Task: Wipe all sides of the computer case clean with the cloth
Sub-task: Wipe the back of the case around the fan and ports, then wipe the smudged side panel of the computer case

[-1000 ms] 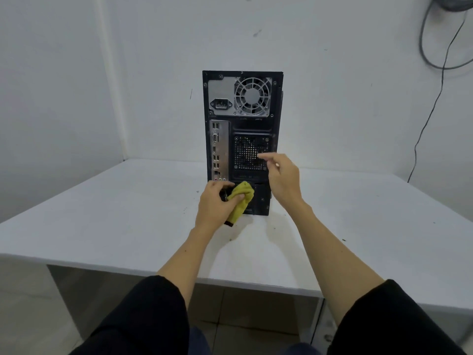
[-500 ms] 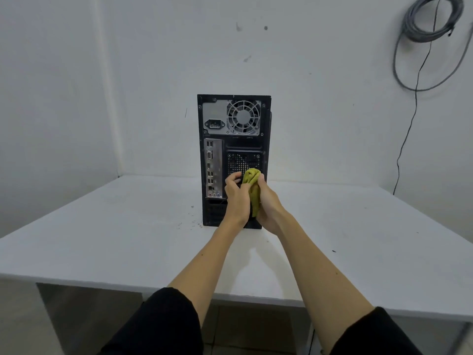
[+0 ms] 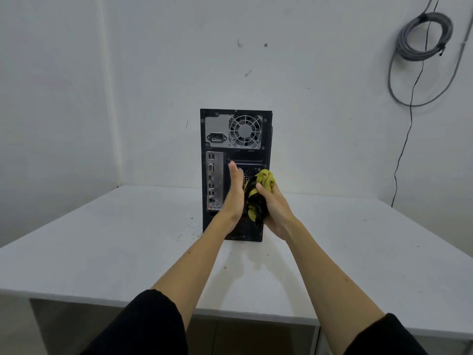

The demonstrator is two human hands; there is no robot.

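The right hand [image 3: 277, 211] has its grip closed round the cloth [image 3: 266, 179], a yellow-green rag bunched into a wad with dark, dirty folds showing between the two palms. The top of the wad sticks out above the curled fingers. The left hand [image 3: 236, 193] is flat and open, fingers straight and pointing up, its palm turned toward the cloth and lying just beside it; whether it actually touches the rag cannot be told. Both hands are raised in front of the lower half of the computer case [image 3: 235, 129], which stands upright on the table [image 3: 102, 239] with its rear panel facing the camera: the power-supply fan and socket at the top, the column of ports down the left side, a mesh vent partly hidden behind the hands. Small dark specks lie on the white table around the base of the case. Behind it rise plain white walls, and a coiled grey cable [image 3: 422, 37] hangs on the wall at the upper right.
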